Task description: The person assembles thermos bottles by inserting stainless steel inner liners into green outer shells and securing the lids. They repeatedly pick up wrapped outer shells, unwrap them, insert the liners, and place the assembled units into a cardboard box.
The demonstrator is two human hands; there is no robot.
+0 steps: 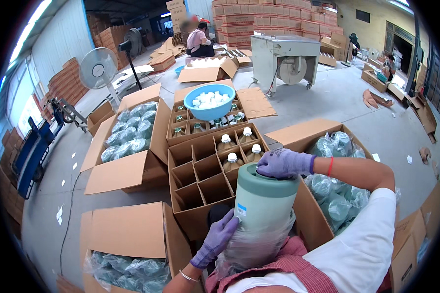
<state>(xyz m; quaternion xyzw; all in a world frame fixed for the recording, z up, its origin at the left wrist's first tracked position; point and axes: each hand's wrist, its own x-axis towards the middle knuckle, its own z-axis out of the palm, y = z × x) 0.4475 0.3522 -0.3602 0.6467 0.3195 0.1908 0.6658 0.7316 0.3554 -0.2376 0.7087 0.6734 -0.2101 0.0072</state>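
Note:
A pale green canister with a darker green top ring stands tilted against my lap. A clear plastic bag is bunched around its lower part. My left hand, in a purple glove, is closed against its left side, below a small blue-and-white sticker. On top, my purple-gloved right hand grips at the canister's mouth; its fingertips are partly hidden there. Just beyond is a divided carton with several white-capped bottles in its right-hand cells, while cells at its left hold nothing.
A blue basin of small white pieces rests on another carton of bottles. Cartons of bagged green items flank me: far left, near left and right. Behind are a wheeled metal machine, a fan and a seated person.

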